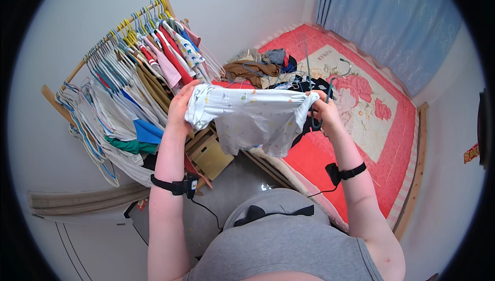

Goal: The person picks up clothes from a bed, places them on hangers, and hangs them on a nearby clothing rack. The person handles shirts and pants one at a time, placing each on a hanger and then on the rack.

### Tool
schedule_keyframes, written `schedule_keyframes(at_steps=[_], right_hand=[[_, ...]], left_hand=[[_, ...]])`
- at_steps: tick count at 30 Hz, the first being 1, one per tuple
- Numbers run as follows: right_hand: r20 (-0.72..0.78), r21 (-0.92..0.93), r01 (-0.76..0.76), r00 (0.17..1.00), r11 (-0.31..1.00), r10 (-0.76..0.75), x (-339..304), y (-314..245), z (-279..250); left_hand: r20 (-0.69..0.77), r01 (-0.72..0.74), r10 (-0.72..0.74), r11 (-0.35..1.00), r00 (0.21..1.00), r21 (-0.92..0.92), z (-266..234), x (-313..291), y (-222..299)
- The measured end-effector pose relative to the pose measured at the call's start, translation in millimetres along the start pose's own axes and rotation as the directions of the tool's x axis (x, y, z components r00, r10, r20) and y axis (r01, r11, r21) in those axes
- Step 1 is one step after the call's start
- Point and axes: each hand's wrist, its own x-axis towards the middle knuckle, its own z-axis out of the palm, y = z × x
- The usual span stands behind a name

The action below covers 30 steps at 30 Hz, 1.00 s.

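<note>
Stretched between my two hands is a white shirt (pixel 252 113) with a small coloured print. Its upper edge is pulled nearly straight, and the rest hangs down in folds. My left hand (pixel 180 109) is closed on the bunched left end, with the thumb along the cloth. At the other end, my right hand (pixel 327 110) pinches the shirt's corner. The same hand also holds a dark hanger (pixel 329 88), whose hook points up and right. Part of the hanger is hidden behind my fingers.
At left a wooden clothes rack (pixel 77 70) carries many garments on hangers. A bed with a red floral cover (pixel 397 126) lies to the right, with a clothes pile (pixel 258 69) at its far left. Below the rack stands a drawer unit (pixel 210 159). Blue curtains (pixel 392 23) hang beyond.
</note>
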Motion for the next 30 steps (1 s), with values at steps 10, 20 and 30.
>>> schedule_keyframes(at_steps=[10, 20, 30], right_hand=[[0.117, -0.051, -0.118, 0.985, 0.992, 0.123, 18, 42, -39], [0.357, 0.527, -0.11, 0.928, 0.843, -0.102, -6, -11, 31], [0.136, 0.555, 0.098, 0.969, 0.826, -0.207, -11, -42, 81]], left_hand=[[-0.034, -0.116, 0.118, 0.991, 0.992, 0.073, 32, 8, 3], [0.243, -0.196, 0.086, 0.857, 0.966, 0.477, 83, 3, -32], [0.269, -0.102, 0.022, 0.953, 0.963, 0.286, 28, -46, -191]])
